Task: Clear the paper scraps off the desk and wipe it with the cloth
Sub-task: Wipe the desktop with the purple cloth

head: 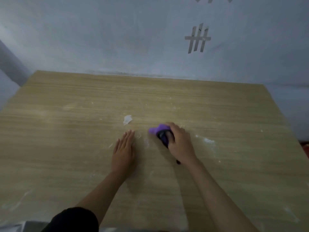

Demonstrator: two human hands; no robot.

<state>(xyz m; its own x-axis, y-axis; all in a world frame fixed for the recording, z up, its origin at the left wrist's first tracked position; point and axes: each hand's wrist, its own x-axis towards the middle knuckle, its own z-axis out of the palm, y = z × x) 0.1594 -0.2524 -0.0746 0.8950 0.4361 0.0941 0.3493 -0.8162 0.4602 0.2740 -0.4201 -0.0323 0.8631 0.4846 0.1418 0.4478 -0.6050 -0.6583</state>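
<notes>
A wooden desk (66,131) fills the view. My right hand (179,142) grips a bunched purple and black cloth (161,132) and presses it on the desk near the middle. My left hand (123,150) lies flat on the desk, fingers straight, just left of the cloth. A white paper scrap (127,119) lies beyond my left fingertips, apart from both hands. Small white bits and smears (208,140) dot the surface to the right of my right hand.
A grey-blue wall (117,39) rises right behind the desk's far edge, with grey tape strips (198,38) stuck on it. The desk's right edge drops off toward the floor (305,148). Faint white streaks mark the near left corner (20,201).
</notes>
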